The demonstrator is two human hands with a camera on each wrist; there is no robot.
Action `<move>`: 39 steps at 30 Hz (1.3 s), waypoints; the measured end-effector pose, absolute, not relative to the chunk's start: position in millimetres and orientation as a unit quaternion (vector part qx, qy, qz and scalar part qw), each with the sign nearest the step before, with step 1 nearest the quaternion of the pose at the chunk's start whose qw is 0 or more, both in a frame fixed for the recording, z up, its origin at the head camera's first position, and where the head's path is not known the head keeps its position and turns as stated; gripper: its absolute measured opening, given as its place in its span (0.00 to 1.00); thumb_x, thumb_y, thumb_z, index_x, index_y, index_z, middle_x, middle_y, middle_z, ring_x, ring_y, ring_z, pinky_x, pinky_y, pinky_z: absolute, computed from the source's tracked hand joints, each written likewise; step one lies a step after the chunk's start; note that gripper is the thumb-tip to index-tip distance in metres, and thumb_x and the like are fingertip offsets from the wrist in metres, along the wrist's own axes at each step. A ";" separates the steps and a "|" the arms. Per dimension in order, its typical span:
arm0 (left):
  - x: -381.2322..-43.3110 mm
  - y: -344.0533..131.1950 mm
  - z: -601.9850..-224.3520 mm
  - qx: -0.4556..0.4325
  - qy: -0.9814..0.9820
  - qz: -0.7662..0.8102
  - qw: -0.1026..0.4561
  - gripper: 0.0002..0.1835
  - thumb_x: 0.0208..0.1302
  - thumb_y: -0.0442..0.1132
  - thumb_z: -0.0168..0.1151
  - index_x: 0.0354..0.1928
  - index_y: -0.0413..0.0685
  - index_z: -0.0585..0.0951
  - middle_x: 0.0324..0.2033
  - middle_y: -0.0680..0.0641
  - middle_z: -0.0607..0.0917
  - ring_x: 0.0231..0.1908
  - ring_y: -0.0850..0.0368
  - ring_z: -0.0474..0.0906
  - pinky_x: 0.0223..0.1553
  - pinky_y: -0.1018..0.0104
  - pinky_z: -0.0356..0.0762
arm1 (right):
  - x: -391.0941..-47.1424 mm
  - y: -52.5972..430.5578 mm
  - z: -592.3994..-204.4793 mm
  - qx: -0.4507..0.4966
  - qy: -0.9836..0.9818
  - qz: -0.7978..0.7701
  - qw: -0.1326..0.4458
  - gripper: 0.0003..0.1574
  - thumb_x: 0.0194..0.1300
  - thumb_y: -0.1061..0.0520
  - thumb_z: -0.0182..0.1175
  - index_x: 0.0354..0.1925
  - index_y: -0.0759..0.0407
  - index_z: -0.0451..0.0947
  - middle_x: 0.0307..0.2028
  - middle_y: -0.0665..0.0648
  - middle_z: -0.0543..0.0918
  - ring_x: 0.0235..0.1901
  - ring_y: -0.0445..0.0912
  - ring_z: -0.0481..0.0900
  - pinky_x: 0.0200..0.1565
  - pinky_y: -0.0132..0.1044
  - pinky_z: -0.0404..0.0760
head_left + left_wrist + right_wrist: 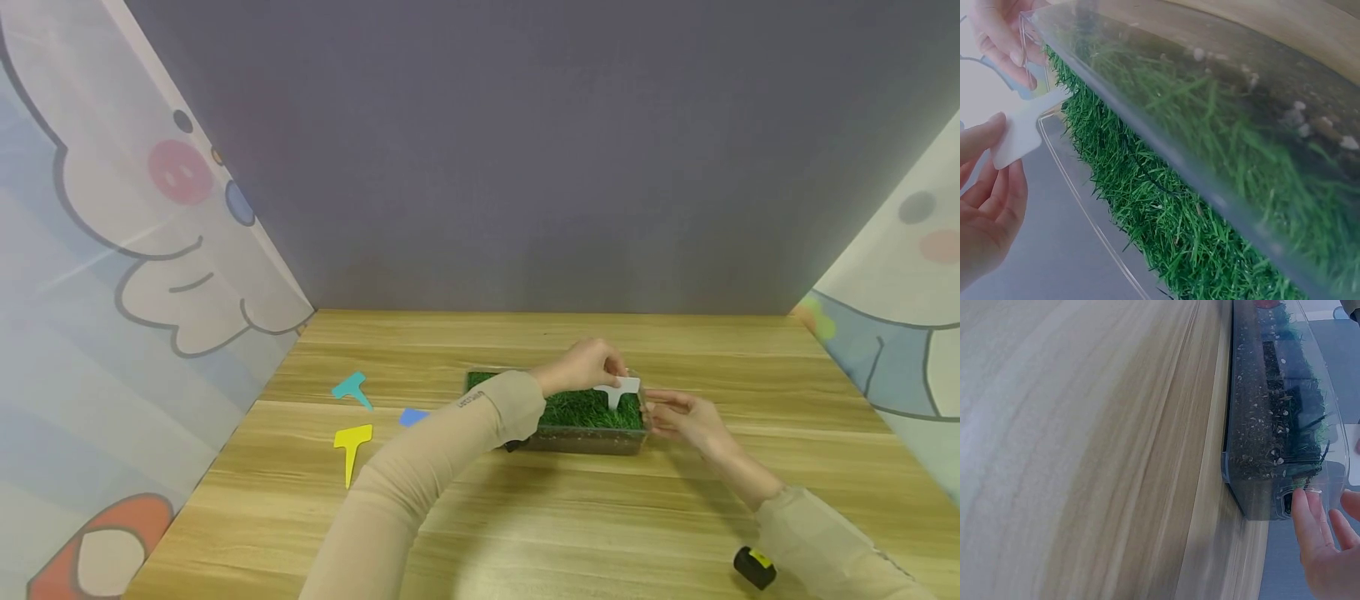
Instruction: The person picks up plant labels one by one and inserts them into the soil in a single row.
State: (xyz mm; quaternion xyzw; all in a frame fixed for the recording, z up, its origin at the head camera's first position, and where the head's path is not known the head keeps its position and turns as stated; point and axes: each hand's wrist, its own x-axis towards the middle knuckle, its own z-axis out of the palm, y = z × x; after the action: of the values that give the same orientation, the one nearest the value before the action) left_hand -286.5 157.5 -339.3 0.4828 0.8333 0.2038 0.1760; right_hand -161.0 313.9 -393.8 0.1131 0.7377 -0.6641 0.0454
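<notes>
My left hand (585, 367) pinches the head of a white T-shaped plant label (628, 386) between thumb and fingers. The label's stem points down into green grass (577, 408) near the right end of a clear plastic planter box (596, 442). In the left wrist view the tip of the white label (1019, 139) is hidden among the grass blades. At the box's right end, my right hand (693, 425) touches the wall with extended fingers. Dark soil with pale bits shows through the clear wall of the box (1260, 412) in the right wrist view.
Left of the box lie a teal label (350, 387), a yellow label (352, 437) and a blue label (412, 417), partly covered by my left sleeve. A small black object with a yellow mark (753, 567) sits by my right sleeve. A grey panel (525, 167) rises behind the wooden table.
</notes>
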 end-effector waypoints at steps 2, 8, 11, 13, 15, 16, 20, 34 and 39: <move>-287.2 157.3 -339.8 0.483 0.832 0.205 0.179 0.08 0.54 0.38 0.62 0.38 0.47 0.82 0.31 0.54 0.81 0.30 0.68 0.74 0.29 0.81 0.69 | -160.4 311.6 -391.3 0.119 0.744 -0.656 0.047 0.33 0.61 0.59 0.54 0.58 0.77 0.56 0.44 0.67 0.78 0.35 0.42 0.81 0.42 0.38 0.77; -290.4 156.2 -339.1 0.486 0.827 0.213 0.188 0.11 0.54 0.40 0.62 0.40 0.47 0.81 0.32 0.53 0.82 0.30 0.68 0.74 0.29 0.81 0.69 | -159.8 309.3 -387.3 0.120 0.745 -0.655 0.050 0.31 0.63 0.61 0.51 0.58 0.77 0.54 0.45 0.68 0.77 0.34 0.41 0.81 0.42 0.38 0.77; -292.9 154.2 -338.3 0.484 0.824 0.219 0.195 0.11 0.55 0.40 0.62 0.41 0.47 0.81 0.33 0.53 0.82 0.31 0.68 0.75 0.30 0.81 0.69 | -160.5 310.6 -389.3 0.118 0.740 -0.660 0.048 0.32 0.62 0.61 0.52 0.58 0.78 0.54 0.44 0.67 0.77 0.34 0.42 0.81 0.42 0.38 0.77; -294.4 152.1 -337.2 0.484 0.824 0.220 0.198 0.12 0.55 0.41 0.62 0.41 0.47 0.81 0.33 0.53 0.82 0.31 0.67 0.75 0.30 0.81 0.69 | -161.3 312.7 -392.6 0.113 0.736 -0.666 0.047 0.33 0.61 0.60 0.54 0.58 0.78 0.55 0.43 0.65 0.78 0.34 0.42 0.81 0.42 0.38 0.77; -295.9 149.6 -335.9 0.482 0.823 0.222 0.201 0.12 0.55 0.42 0.61 0.42 0.47 0.81 0.33 0.53 0.82 0.32 0.67 0.75 0.31 0.80 0.70 | -163.2 317.1 -399.8 0.104 0.727 -0.677 0.046 0.33 0.60 0.58 0.56 0.57 0.76 0.59 0.41 0.62 0.80 0.34 0.43 0.81 0.41 0.37 0.78; -296.6 148.2 -335.2 0.481 0.824 0.222 0.201 0.13 0.55 0.42 0.61 0.42 0.47 0.80 0.33 0.53 0.82 0.32 0.67 0.75 0.31 0.80 0.70 | -164.4 319.6 -404.2 0.105 0.721 -0.683 0.045 0.33 0.57 0.55 0.59 0.56 0.72 0.63 0.39 0.59 0.81 0.34 0.43 0.81 0.40 0.37 0.78; -298.7 141.0 -331.2 0.481 0.821 0.227 0.206 0.14 0.56 0.42 0.61 0.44 0.46 0.80 0.34 0.52 0.82 0.32 0.66 0.75 0.32 0.79 0.70 | -169.0 329.3 -419.5 0.106 0.706 -0.698 0.055 0.29 0.48 0.46 0.65 0.49 0.54 0.73 0.34 0.49 0.83 0.34 0.42 0.81 0.40 0.35 0.78; -308.9 103.2 -324.2 0.474 0.824 0.219 0.219 0.14 0.58 0.41 0.59 0.44 0.44 0.79 0.36 0.49 0.81 0.36 0.62 0.76 0.36 0.75 0.72 | -165.5 325.1 -414.0 0.079 0.700 -0.709 0.040 0.26 0.59 0.60 0.57 0.54 0.68 0.67 0.38 0.57 0.82 0.34 0.42 0.81 0.39 0.35 0.78; -311.0 87.7 -323.7 0.476 0.824 0.221 0.214 0.14 0.58 0.41 0.59 0.45 0.42 0.78 0.36 0.49 0.81 0.36 0.60 0.76 0.38 0.74 0.72 | -172.1 338.2 -438.5 0.052 0.678 -0.733 0.036 0.19 0.57 0.58 0.59 0.49 0.56 0.74 0.35 0.51 0.82 0.35 0.43 0.81 0.38 0.35 0.78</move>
State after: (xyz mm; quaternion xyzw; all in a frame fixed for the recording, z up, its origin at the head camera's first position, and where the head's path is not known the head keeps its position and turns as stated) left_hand -311.0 87.7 -323.7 0.4765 0.8236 0.2210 0.2141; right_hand -172.1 338.2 -438.5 0.0518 0.6778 -0.7325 0.0355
